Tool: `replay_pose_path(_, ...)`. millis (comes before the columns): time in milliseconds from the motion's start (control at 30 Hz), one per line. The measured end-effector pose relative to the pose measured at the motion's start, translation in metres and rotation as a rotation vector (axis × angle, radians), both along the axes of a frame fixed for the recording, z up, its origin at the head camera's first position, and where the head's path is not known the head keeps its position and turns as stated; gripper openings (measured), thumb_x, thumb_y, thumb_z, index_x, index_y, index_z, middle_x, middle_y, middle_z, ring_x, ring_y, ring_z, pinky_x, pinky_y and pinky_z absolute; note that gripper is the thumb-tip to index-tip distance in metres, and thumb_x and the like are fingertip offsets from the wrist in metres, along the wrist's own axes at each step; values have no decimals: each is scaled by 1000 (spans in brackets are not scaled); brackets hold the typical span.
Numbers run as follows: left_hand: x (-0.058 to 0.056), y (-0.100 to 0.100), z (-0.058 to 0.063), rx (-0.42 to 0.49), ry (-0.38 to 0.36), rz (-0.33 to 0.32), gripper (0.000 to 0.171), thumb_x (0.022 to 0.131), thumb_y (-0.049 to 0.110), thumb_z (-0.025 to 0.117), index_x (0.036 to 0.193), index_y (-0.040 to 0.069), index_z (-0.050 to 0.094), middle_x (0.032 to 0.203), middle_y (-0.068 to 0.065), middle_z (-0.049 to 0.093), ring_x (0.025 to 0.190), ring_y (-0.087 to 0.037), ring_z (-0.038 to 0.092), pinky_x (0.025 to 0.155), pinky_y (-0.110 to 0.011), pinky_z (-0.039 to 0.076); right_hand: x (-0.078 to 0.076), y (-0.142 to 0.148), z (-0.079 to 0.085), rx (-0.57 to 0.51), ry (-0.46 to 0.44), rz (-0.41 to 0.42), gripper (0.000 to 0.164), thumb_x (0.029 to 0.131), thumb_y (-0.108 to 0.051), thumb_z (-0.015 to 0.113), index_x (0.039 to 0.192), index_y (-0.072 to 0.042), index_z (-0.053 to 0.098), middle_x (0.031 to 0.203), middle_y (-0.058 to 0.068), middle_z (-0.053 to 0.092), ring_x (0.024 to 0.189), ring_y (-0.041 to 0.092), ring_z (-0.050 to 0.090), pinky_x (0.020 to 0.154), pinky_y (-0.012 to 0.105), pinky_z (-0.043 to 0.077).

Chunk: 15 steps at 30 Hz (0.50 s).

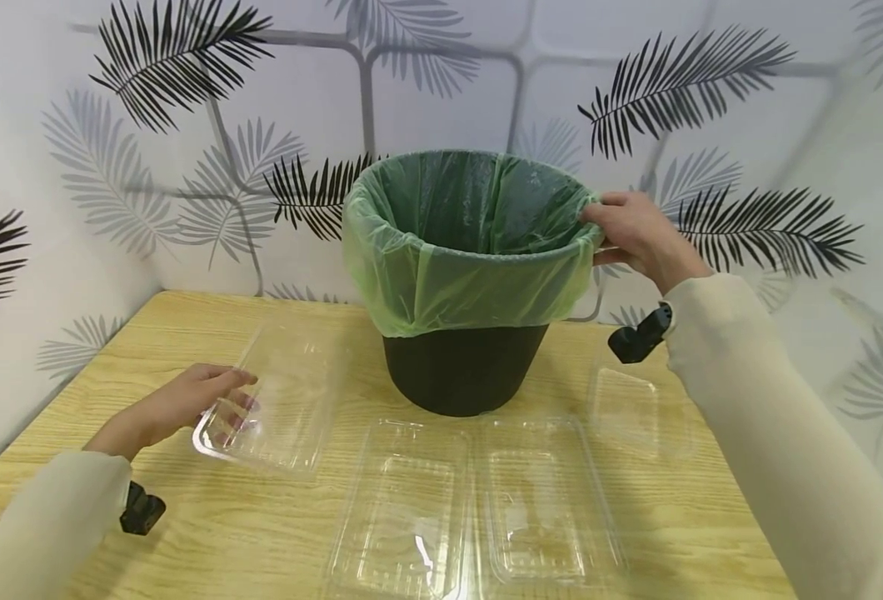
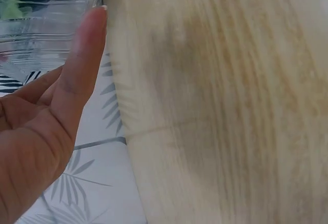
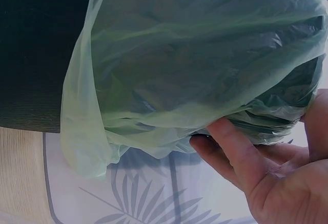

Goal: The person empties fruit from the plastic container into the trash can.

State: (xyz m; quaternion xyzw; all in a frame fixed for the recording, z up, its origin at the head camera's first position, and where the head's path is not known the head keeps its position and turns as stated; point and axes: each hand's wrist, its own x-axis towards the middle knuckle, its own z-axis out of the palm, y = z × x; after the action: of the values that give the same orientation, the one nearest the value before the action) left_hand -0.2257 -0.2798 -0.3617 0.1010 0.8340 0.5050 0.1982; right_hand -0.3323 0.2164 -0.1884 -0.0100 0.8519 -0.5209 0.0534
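Note:
A black trash bin (image 1: 464,371) stands upright on the table, lined with a green plastic bag (image 1: 391,279) folded over its rim. My right hand (image 1: 635,232) grips the right side of that rim, thumb inside and fingers outside against the bag (image 3: 169,75), as the right wrist view also shows. To the left of the bin, my left hand (image 1: 187,407) holds a clear plastic container (image 1: 291,392) by its left edge. Its fingers show through the clear plastic. In the left wrist view, the thumb lies along the edge of the container (image 2: 46,42).
Two clear plastic trays (image 1: 411,500) (image 1: 535,500) lie side by side in front of the bin. Another clear plastic piece (image 1: 625,408) lies to the right, near the right forearm. A leaf-patterned wall (image 1: 449,100) rises behind the wooden table (image 1: 209,533).

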Motion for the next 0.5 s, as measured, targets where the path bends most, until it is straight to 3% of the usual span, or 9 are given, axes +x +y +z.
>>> replay_pose_path(233, -1, -1, -11, 20, -45, -70, 62, 105, 33, 29, 139, -18, 23, 117, -28, 57, 89, -24, 66, 66, -40, 59, 2, 3, 1, 13, 13, -19, 15, 97, -20, 43, 96, -6, 46, 82, -3, 53, 71, 5, 58, 66, 23, 57)
replay_pose_path(500, -1, -4, -24, 10, -46, -49, 57, 105, 30, 33, 138, -16, 29, 119, -31, 53, 92, -23, 62, 68, -41, 59, 2, 1, 2, -5, 3, -21, 14, 97, -20, 43, 94, -6, 45, 81, -3, 52, 69, 5, 56, 65, 22, 57)
